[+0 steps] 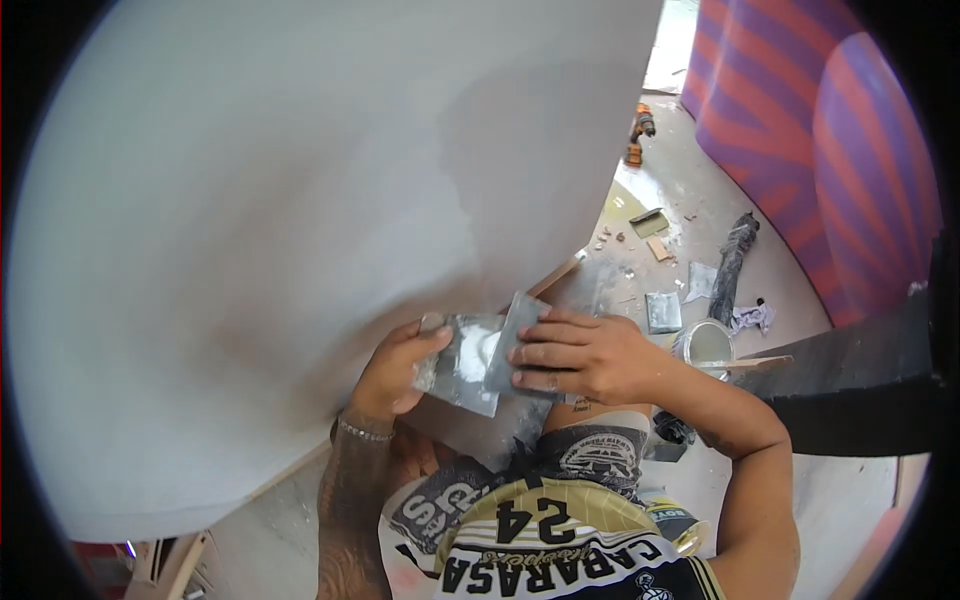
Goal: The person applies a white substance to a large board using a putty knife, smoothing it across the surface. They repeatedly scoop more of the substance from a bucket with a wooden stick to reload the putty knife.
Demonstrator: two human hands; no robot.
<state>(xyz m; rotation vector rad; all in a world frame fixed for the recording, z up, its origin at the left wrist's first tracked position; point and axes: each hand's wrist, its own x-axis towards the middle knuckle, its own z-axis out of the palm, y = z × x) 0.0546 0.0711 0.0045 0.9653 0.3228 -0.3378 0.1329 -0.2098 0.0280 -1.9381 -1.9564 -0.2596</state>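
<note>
My left hand (388, 368), a beaded bracelet at its wrist, is closed on the edge of a flat grey metal putty plate (462, 385) with a smear of white putty (480, 350) on top. My right hand (585, 355) grips a second grey flat blade, a putty spreader (515, 325), its fingers laid along the face. The spreader's edge overlaps the right side of the plate. Both are held over my lap, just in front of the large white curved panel (300, 180).
To the right on the floor stand an open can (706, 345), a dark wrapped roll (735, 260) and a square grey plate (663, 312). An orange drill (636, 140) lies farther off. A purple and red striped shape (780, 120) rises at the right, above a black beam (840, 400).
</note>
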